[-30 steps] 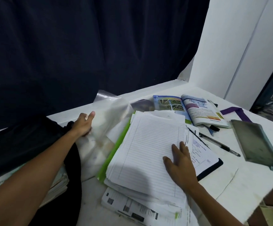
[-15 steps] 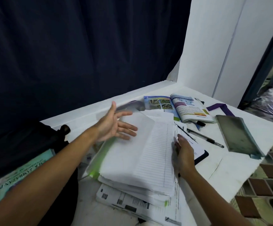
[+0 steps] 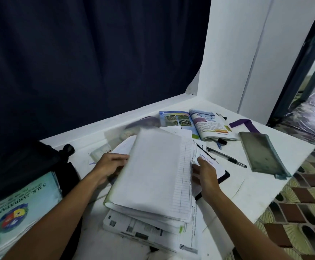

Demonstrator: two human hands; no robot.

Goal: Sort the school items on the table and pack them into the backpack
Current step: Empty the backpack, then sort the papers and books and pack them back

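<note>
A thick stack of lined white papers in a clear-and-green folder (image 3: 153,175) lies in the middle of the white table (image 3: 256,194). My left hand (image 3: 109,166) grips the stack's left edge, fingers tucked under the folded-over cover. My right hand (image 3: 205,171) holds the stack's right edge. The black backpack (image 3: 21,166) sits at the left, with a pale green school book (image 3: 19,209) lying at its mouth. More printed sheets (image 3: 143,231) lie under the stack.
An open colourful textbook (image 3: 196,124) lies at the back. A black pen (image 3: 226,157), a grey-green pencil case (image 3: 262,154), a purple strap (image 3: 245,124) and a dark clipboard (image 3: 224,175) lie to the right. The table edge drops to a tiled floor (image 3: 293,212).
The clear cover has been folded over onto the paper stack. My left hand came down from the air and took the stack's left edge; my right hand stays at the right edge.
</note>
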